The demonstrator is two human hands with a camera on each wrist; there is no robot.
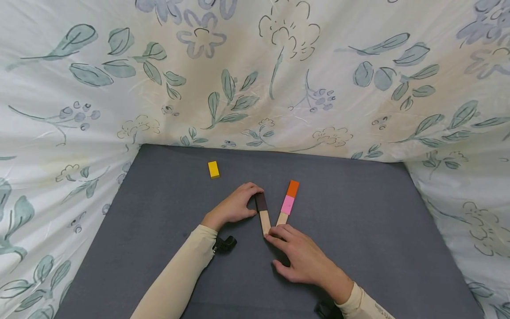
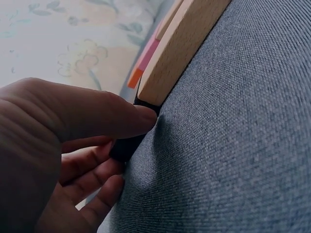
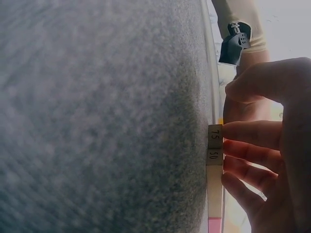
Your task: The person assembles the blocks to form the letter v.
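Observation:
My left hand (image 1: 237, 204) pinches a dark brown block (image 1: 261, 202) at its far part, thumb on the near side and fingers around the far end. Against that block's near end lies a plain wooden block (image 1: 264, 222), in line with it. Beside this stands a second row, slanting away to the right: a plain wooden block (image 1: 282, 219), a pink block (image 1: 287, 205) and an orange block (image 1: 292, 188). Fingertips of my right hand (image 1: 303, 254) touch the near ends of both rows, its thumb apart. The right wrist view shows those ends (image 3: 215, 136) marked 75 and 50.
A yellow block (image 1: 214, 169) lies by itself toward the back, left of the rows. Dark grey cloth (image 1: 358, 230) covers the table. White flowered fabric (image 1: 239, 57) rises behind it and along both sides.

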